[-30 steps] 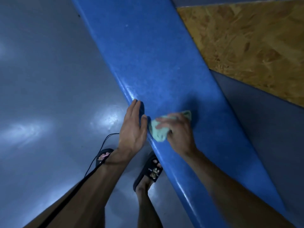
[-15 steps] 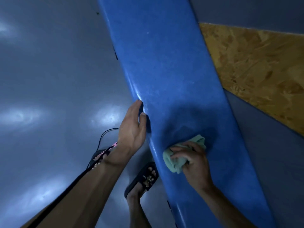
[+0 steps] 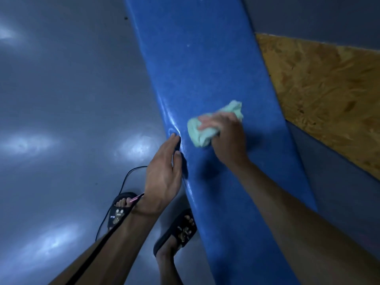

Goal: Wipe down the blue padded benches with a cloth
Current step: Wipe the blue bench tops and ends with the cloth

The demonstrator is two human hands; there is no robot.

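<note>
A: Which way does your blue padded bench (image 3: 197, 79) run?

B: Lengthwise, away from you.

A: Your hands?

B: Right hand (image 3: 228, 138) grips the cloth (image 3: 200, 133) mid-pad, nearer the unwiped stretch; left hand (image 3: 164, 173), fingers straight, rests on the near edge.

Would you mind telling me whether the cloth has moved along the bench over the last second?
Yes. The cloth, gripped by the right hand, now lies past the fingertips of the left hand braced on the bench edge; earlier it sat beside that palm.

right hand (image 3: 227, 136) and cloth (image 3: 202, 130) motion-blurred (fingers indistinct); bench (image 3: 201, 68) cut off top and bottom.
</note>
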